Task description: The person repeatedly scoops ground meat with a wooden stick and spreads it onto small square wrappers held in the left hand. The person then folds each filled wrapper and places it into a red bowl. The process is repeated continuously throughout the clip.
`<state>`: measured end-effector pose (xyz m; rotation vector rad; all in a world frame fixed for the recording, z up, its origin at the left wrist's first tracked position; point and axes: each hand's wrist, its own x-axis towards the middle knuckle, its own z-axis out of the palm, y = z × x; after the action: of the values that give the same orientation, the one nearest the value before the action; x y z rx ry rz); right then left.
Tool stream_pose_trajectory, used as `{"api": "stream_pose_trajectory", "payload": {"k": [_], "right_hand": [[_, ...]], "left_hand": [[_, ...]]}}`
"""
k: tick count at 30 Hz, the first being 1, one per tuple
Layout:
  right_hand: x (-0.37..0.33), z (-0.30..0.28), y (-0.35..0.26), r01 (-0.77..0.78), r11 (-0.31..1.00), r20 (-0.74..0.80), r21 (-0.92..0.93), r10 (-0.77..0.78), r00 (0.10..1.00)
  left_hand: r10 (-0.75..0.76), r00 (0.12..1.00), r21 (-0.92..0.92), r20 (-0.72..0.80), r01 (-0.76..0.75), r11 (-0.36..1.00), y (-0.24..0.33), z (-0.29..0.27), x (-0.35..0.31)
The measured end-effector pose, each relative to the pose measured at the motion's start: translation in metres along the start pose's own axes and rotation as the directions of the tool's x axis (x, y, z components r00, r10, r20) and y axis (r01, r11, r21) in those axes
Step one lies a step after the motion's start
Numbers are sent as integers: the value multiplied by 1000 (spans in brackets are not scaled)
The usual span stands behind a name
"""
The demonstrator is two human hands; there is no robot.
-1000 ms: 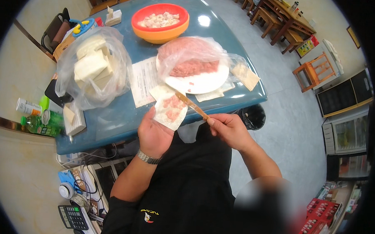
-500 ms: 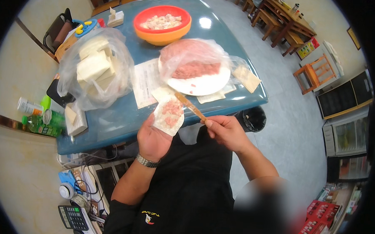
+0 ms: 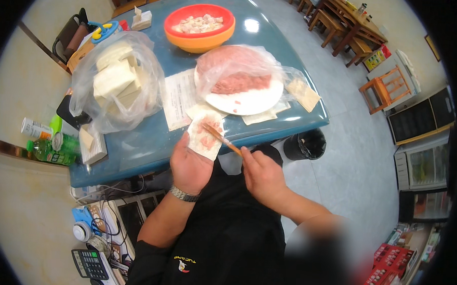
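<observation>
A pale, thin dough wrapper (image 3: 194,132) lies across the raised fingers of my left hand (image 3: 190,167), its near edge by the palm. Pink minced meat (image 3: 208,140) is smeared over the wrapper's middle. My right hand (image 3: 265,179) grips a flat wooden stick (image 3: 225,141), whose far end touches the meat. Just beyond, a white plate (image 3: 255,107) carries a large mound of minced meat (image 3: 241,82), partly under clear plastic. To its left, a clear plastic bag (image 3: 152,88) holds a stack of wrappers (image 3: 114,81).
A red basket (image 3: 173,17) of pale folded pieces sits in an orange bowl (image 3: 202,43) at the back. Printed paper (image 3: 176,102) lies between bag and plate. Tissues (image 3: 96,149) and bottles (image 3: 47,152) line the left edge. A black bin (image 3: 305,146) stands right of the table.
The stick's tip has moved left and down onto the meat on the wrapper. My right hand has come left and lower, closer to my left hand.
</observation>
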<state>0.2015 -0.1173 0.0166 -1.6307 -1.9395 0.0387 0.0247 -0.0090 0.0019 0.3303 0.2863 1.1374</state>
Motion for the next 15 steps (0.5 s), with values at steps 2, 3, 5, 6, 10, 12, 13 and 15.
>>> {"api": "stream_pose_trajectory", "payload": {"k": [2,3,5,6,10,12,13,15], "right_hand": [[-2,5,-8,-4,1000,27,29,3,1000],[-3,7,-10,-6,999,40,43,4,999],[-3,5,-14,0,998,70,62,-4,998],[-2,3,-16,3,997,71,82,-8,997],[-1,-9,-16,19,997,166,78,-32,986],[0,-18,-12,31,995,203,94,-50,978],[0,-23,-9,37,994,221,100,-59,974],[1,-33,0,21,993,232,115,-48,971]], "left_hand": [[13,1000,2,-17,-13,1000,-2,1,2],[17,1000,0,-21,-17,1000,-3,1,3],[19,999,-1,-32,-19,1000,-4,0,4],[17,999,-1,-40,-18,1000,-3,0,5],[18,997,16,-79,-17,1000,0,-2,7],[29,995,23,-94,-27,999,2,-4,8],[34,994,26,-101,-32,999,3,-5,9],[24,997,-6,-73,-24,1000,6,-13,10]]}}
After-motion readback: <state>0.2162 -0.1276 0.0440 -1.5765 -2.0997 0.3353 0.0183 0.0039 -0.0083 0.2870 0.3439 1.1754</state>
